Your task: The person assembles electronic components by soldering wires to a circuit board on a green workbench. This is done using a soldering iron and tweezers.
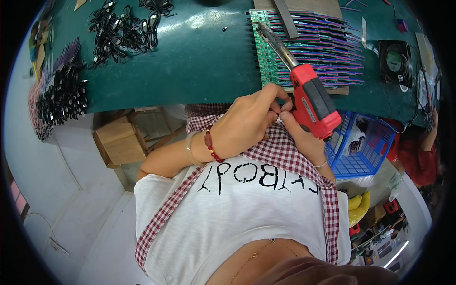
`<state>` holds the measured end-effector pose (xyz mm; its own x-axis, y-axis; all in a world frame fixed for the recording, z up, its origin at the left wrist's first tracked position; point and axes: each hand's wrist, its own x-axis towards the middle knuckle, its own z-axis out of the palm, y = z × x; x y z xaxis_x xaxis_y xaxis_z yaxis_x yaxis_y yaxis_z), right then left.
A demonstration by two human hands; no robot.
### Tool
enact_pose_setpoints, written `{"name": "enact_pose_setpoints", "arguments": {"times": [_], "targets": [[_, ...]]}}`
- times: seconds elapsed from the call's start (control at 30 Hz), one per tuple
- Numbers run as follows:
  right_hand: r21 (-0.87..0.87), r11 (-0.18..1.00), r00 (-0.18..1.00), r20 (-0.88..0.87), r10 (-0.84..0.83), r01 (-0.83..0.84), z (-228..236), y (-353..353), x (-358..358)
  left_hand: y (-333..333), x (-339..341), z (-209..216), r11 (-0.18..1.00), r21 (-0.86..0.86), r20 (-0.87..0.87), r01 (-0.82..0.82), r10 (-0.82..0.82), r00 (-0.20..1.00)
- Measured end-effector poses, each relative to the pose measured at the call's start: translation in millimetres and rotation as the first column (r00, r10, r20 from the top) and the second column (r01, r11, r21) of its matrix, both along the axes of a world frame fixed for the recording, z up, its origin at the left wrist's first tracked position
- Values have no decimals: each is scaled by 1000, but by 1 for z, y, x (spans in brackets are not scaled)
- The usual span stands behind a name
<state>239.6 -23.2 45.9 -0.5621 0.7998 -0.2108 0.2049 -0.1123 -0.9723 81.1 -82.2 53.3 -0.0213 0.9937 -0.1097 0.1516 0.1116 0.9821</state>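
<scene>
My left hand, with a red bead bracelet and a pale bangle at its wrist, is bent in front of my apron with its thumb and fingers pinched together. Its fingertips meet those of my right hand, also closed; what they pinch, if anything, is too small to make out. A red and black soldering gun passes over my right hand and hides part of it; whether that hand grips it I cannot tell. The gun's metal tip points up and left over a row of green circuit boards. Red-and-white checked apron cloth lies beneath both hands.
Striped wires run right from the boards, a metal bar across them. Coiled black cables and a connector bundle are left on the green table. Right are a black fan, a blue basket and another person's arm.
</scene>
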Motion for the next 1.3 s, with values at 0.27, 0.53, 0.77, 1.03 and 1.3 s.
{"name": "enact_pose_setpoints", "arguments": {"times": [0.27,0.53,0.77,1.03,1.3], "targets": [[134,988,992,110,60,-74,-16,-1,9,-1,1,1,987,145,-210,-74,103,972],[142,989,998,55,23,-31,-19,-6,9,-2,-9,2,990,-143,-12,2,-3,1000],[285,949,986,129,102,-136,-21,0,13,8,-31,-22,910,-397,390,116,53,919],[79,989,991,-63,-121,126,-30,-7,61,35,-61,-48,874,-482,360,65,130,924],[-76,981,982,-54,-181,177,-39,-19,93,41,-60,-47,855,-509,319,99,80,945]]}}
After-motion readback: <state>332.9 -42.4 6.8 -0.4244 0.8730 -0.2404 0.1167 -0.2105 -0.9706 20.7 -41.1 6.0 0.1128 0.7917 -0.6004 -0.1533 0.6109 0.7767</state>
